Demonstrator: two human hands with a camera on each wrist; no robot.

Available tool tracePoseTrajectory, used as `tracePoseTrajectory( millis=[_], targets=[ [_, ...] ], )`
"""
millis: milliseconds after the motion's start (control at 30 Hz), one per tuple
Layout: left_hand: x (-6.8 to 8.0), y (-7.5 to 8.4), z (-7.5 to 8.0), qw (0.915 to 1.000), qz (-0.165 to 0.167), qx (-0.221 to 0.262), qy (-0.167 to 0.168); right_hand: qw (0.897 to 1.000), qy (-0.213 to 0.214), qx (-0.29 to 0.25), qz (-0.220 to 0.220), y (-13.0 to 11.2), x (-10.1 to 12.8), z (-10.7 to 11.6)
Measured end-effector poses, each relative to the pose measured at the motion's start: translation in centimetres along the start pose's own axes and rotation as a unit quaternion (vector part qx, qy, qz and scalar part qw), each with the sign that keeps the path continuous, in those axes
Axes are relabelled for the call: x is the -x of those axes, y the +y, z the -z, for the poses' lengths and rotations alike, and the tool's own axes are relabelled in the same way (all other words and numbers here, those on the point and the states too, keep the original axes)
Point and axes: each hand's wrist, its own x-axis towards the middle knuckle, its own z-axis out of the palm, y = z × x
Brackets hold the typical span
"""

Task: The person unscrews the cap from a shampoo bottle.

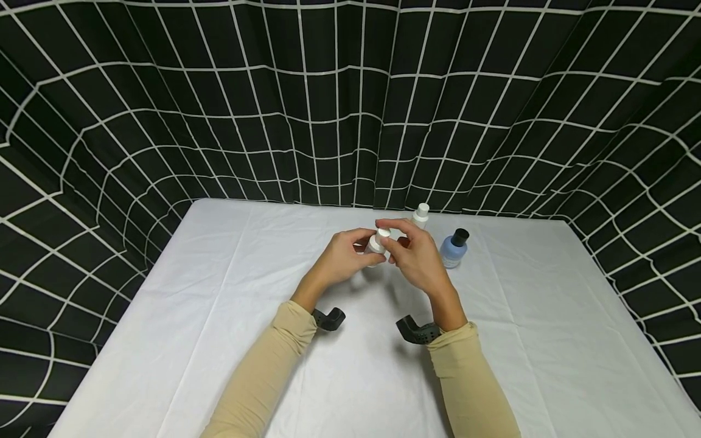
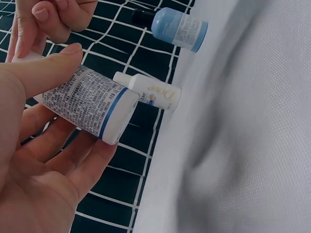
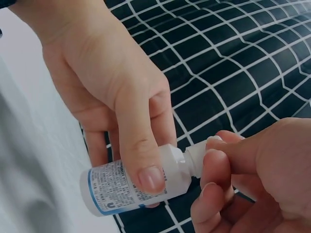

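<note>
My left hand (image 1: 344,255) grips a small white bottle (image 2: 80,104) with a blue band and a label of dense small print, tilted above the white cloth. The thumb lies along the label, with the fingers around the far side. My right hand (image 1: 418,258) pinches the bottle's white cap (image 3: 195,155) between thumb and fingertips at the neck. Just behind the right hand is a second white bottle (image 2: 155,92), marked Dove and partly hidden by that hand in the head view. Right of it stands a blue bottle (image 1: 453,250) with a black cap.
A white cloth (image 1: 246,267) covers the table beneath both hands. Behind and at the sides hangs a black curtain (image 1: 328,121) with a white grid. Each wrist wears a dark camera mount, the left mount (image 1: 330,319) and the right mount (image 1: 417,330).
</note>
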Motion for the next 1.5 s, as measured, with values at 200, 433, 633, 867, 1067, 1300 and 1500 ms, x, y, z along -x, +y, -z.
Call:
tracePoseTrajectory(
  millis=[200,433,633,867,1067,1300,1500],
  targets=[
    [0.04,-0.06,-0.03,1.0,0.0,0.006,0.0,1.0,-0.017,-0.02,-0.014,0.11,0.04,0.03],
    [0.06,0.02,-0.13,0.9999,-0.01,-0.012,-0.006,0.998,0.055,0.038,-0.006,0.4,-0.2,-0.72],
    [0.05,0.06,-0.09,0.9998,-0.003,-0.022,0.001,0.997,0.055,0.05,0.015,0.34,-0.21,-0.65],
    [0.17,-0.09,0.11,0.9999,0.004,0.009,0.009,0.999,-0.002,0.016,0.052,0.26,-0.04,-0.25],
    [0.07,-0.14,0.04,0.9999,0.0,0.011,0.009,0.999,0.022,0.014,0.048,0.27,-0.12,-0.38],
    [0.09,-0.12,-0.17,0.9998,-0.01,-0.017,0.009,0.997,0.065,0.043,-0.02,0.39,-0.32,-0.8],
    [0.09,-0.12,-0.21,0.9998,-0.009,-0.012,0.009,0.997,0.063,0.034,-0.031,0.54,-0.42,-0.72]
  ],
)
